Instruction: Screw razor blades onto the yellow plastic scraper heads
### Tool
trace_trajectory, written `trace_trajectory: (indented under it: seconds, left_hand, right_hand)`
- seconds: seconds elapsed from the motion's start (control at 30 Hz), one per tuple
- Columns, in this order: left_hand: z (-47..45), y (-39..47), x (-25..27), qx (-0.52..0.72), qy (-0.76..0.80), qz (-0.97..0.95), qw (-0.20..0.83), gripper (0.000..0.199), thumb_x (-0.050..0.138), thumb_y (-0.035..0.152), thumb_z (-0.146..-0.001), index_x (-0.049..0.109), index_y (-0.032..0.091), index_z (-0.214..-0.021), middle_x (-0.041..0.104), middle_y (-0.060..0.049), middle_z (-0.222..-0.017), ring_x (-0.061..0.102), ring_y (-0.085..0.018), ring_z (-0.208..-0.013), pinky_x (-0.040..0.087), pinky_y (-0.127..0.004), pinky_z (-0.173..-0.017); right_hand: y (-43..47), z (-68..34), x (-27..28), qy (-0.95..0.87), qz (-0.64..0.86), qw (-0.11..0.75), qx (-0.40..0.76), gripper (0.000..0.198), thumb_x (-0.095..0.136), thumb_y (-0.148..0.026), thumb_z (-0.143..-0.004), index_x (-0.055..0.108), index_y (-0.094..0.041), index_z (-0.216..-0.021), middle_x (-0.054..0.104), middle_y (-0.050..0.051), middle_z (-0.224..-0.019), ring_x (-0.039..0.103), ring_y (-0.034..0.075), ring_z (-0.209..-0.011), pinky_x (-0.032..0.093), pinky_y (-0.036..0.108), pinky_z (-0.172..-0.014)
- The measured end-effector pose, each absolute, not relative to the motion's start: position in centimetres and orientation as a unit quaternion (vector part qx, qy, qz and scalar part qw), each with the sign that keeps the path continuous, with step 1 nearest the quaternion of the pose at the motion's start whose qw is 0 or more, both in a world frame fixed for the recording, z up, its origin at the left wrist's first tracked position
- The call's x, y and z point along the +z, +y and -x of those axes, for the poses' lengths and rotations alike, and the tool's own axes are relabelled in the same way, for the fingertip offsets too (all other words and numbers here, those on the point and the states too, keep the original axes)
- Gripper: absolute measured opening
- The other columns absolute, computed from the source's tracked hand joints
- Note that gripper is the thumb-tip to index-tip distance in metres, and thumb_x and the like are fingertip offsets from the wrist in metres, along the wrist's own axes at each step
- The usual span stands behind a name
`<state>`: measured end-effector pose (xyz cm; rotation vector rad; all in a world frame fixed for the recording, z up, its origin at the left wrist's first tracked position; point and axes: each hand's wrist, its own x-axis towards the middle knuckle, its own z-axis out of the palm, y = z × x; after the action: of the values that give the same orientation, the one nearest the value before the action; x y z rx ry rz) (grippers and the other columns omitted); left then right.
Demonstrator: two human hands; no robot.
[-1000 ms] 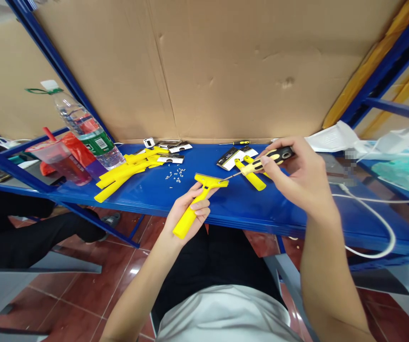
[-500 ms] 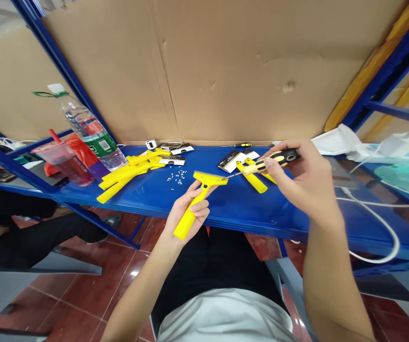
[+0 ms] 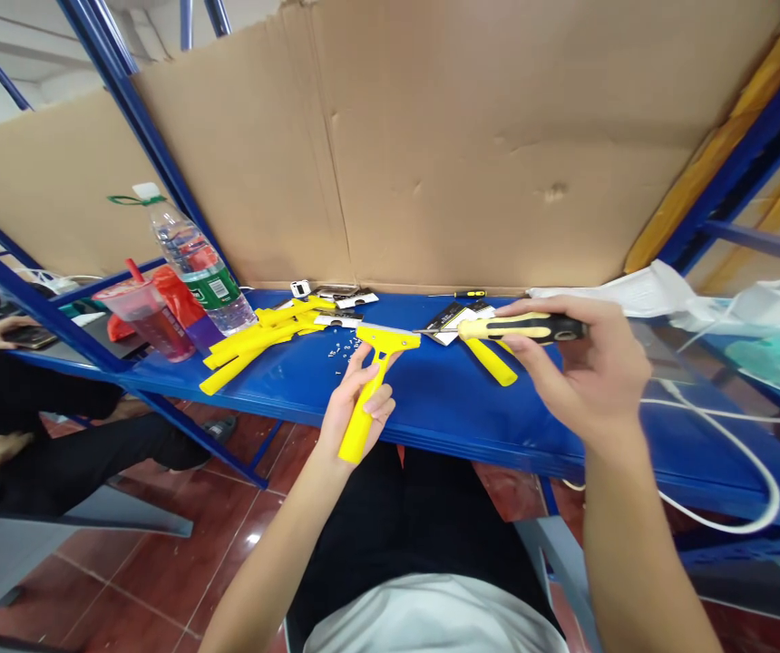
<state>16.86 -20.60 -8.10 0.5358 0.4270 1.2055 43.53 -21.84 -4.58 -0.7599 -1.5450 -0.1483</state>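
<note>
Two hands, both busy: the left hand (image 3: pixel 337 415) has its fingers wrapped around a yellow scraper (image 3: pixel 359 424), head up, held over the near edge of the blue table (image 3: pixel 431 413). The right hand (image 3: pixel 604 358) is gripping a screwdriver (image 3: pixel 522 327), tip right by the scraper's head, can't tell if they're touching. Tiny screws (image 3: pixel 345 348) sit scattered just past the left hand, next to a pile of yellow handles (image 3: pixel 244 348). Further left there's a red-strawed cup (image 3: pixel 162 328) and a tall plastic bottle (image 3: pixel 217 288). Cardboard (image 3: pixel 464 163) stands behind everything.
</note>
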Motion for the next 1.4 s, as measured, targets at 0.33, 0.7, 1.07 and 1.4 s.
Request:
trace_trajectory:
  seconds: [0.33, 0.7, 1.07, 1.4]
  left_hand:
    - [-17.0, -20.7, -8.2, 0.561, 0.207, -0.272, 0.754, 0.059, 0.074, 0.01, -0.095, 0.06, 0.036, -0.146, 0.076, -0.006, -0.138, 0.044, 0.001, -0.044, 0.042, -0.015, -0.045]
    - [-17.0, -20.6, -8.3, 0.565, 0.202, -0.286, 0.747, 0.045, 0.073, 0.009, -0.096, 0.063, 0.031, -0.134, 0.077, -0.007, -0.135, 0.045, 0.001, -0.044, 0.041, -0.015, -0.046]
    - [-17.0, -20.4, -8.9, 0.568, 0.202, -0.342, 0.721, 0.047, 0.082, 0.013, -0.092, 0.063, 0.029, -0.132, 0.078, -0.004, -0.123, 0.05, 0.0, -0.043, 0.042, -0.018, -0.046]
    - [-15.8, -19.2, -10.4, 0.566, 0.21, -0.456, 0.654, 0.053, 0.089, 0.026, -0.091, 0.061, 0.028, -0.136, 0.073, 0.001, -0.111, 0.057, -0.003, -0.041, 0.044, -0.022, -0.043]
  right_hand:
    - [-22.1, -43.3, -4.7, -0.7, 0.392, 0.59, -0.092, 0.031, 0.086, -0.038, -0.098, 0.075, -0.033, -0.127, 0.086, 0.005, -0.121, 0.084, 0.031, -0.107, 0.069, 0.049, -0.097]
    - [-22.2, -43.2, -4.5, -0.709, 0.384, 0.586, -0.081, 0.031, 0.087, -0.035, -0.098, 0.076, -0.032, -0.126, 0.086, 0.005, -0.121, 0.085, 0.031, -0.105, 0.069, 0.048, -0.097]
    - [-22.1, -43.5, -4.5, -0.708, 0.376, 0.588, -0.108, 0.031, 0.091, -0.035, -0.094, 0.077, -0.031, -0.122, 0.086, 0.004, -0.113, 0.084, 0.029, -0.099, 0.068, 0.042, -0.09]
    - [-22.2, -42.5, -4.3, -0.729, 0.323, 0.603, 0.033, 0.05, 0.083, -0.025, -0.1, 0.065, -0.031, -0.146, 0.076, 0.01, -0.142, 0.08, 0.031, -0.124, 0.068, 0.046, -0.103]
